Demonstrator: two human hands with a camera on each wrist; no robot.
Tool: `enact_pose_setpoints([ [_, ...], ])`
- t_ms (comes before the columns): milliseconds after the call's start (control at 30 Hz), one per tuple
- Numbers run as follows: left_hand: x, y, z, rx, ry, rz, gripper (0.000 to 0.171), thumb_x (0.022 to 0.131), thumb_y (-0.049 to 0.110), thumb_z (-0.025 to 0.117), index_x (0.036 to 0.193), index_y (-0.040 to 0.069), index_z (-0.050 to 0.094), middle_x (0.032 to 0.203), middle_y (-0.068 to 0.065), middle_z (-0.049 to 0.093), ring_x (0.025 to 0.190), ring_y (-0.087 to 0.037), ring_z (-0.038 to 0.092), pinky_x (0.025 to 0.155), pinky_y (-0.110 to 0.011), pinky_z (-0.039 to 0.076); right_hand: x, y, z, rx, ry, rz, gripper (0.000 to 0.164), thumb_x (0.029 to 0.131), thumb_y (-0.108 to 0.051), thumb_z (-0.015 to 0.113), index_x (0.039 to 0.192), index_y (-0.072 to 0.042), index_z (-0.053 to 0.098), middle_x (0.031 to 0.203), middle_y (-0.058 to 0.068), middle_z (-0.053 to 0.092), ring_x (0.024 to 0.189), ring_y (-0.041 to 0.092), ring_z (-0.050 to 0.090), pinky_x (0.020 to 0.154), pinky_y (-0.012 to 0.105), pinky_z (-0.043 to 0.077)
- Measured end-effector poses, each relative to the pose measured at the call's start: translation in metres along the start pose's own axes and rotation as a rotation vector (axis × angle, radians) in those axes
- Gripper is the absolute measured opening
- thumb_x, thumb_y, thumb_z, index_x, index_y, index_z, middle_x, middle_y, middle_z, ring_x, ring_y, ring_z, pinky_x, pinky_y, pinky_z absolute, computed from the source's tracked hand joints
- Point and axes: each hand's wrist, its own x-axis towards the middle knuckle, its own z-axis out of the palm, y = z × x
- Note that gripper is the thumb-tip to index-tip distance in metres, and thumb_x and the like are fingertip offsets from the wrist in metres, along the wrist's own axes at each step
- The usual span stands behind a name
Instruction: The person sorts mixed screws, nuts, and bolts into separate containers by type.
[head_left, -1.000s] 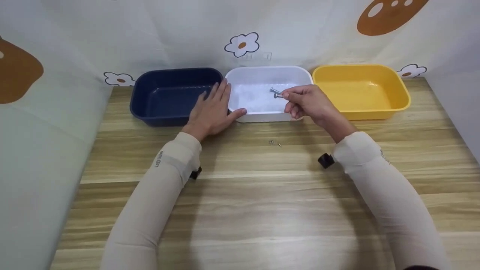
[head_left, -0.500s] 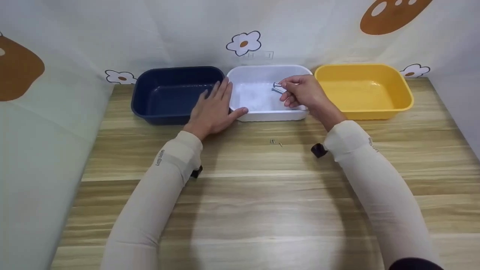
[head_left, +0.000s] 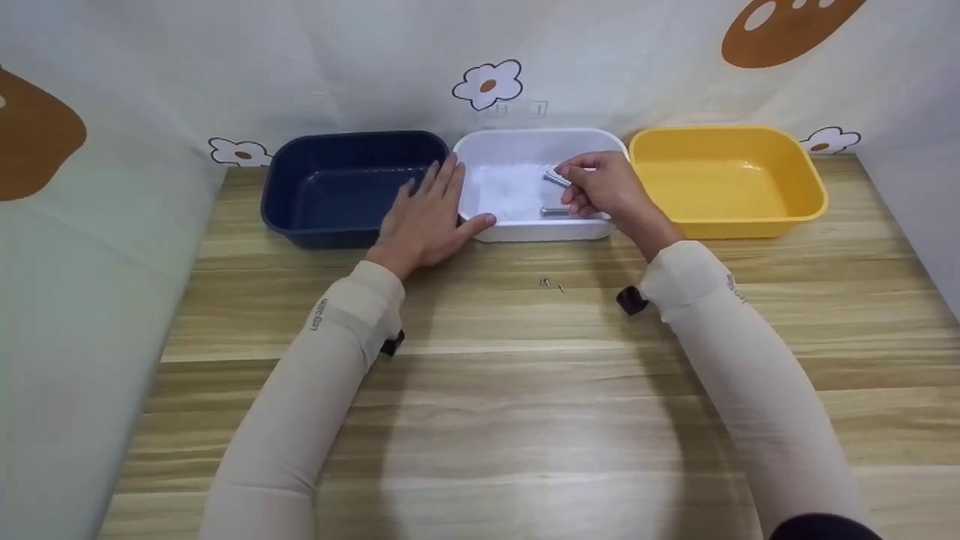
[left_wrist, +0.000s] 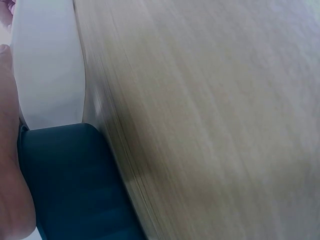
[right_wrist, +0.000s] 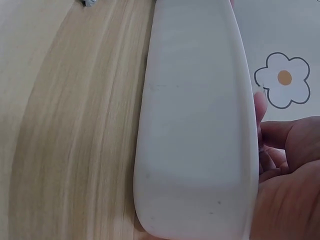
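Over the white bin [head_left: 525, 232], my right hand [head_left: 609, 187] pinches a silver bolt [head_left: 553, 178] between thumb and fingers. A second silver bolt [head_left: 555, 212] shows lower, inside the bin near its front wall, its right end hidden behind the fingers. With straight, spread fingers my left hand [head_left: 424, 217] rests across the adjoining rims of the white bin and the dark blue bin [head_left: 322, 239]. In the right wrist view the white bin's wall [right_wrist: 195, 125] hides the bolts and most of the fingers.
On the right stands a yellow bin [head_left: 731, 227], side by side with the white one. Several tiny screws [head_left: 545, 283] lie on the wooden table [head_left: 517, 390] in front of the bins. Behind runs a white cloth wall [head_left: 375, 67] printed with flowers.
My right hand has moved slightly left and farther over the white bin. It held two bolts; one has left its fingers and is now lower in the bin. The left hand has stayed put.
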Motion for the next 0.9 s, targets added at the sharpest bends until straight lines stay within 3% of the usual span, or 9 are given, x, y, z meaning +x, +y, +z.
enact_pose_setpoints([
  [600, 0.0003, -0.0013, 0.0003, -0.008, 0.02, 0.0, 0.103, 0.085, 0.084, 0.017, 0.157, 0.013, -0.001, 0.164, -0.001, -0.01, 0.151, -0.025, -0.002, 0.12, -0.054, 0.008, 0.0026, 0.0017, 0.0039, -0.072, 0.009, -0.036, 0.029, 0.099, -0.018, 0.056, 0.121, 0.0, 0.065, 0.059, 0.002, 0.062, 0.042, 0.009, 0.055, 0.044, 0.02, 0.048],
  [900, 0.0009, 0.0004, 0.0016, -0.024, 0.016, -0.002, 0.099, 0.089, 0.08, 0.022, 0.157, 0.013, -0.001, 0.164, 0.0, -0.01, 0.151, -0.025, -0.001, 0.12, -0.054, 0.009, 0.0004, 0.0036, 0.0006, -0.031, -0.001, -0.031, 0.031, 0.1, -0.019, 0.056, 0.121, 0.001, 0.064, 0.06, 0.001, 0.062, 0.042, 0.008, 0.054, 0.044, 0.019, 0.048],
])
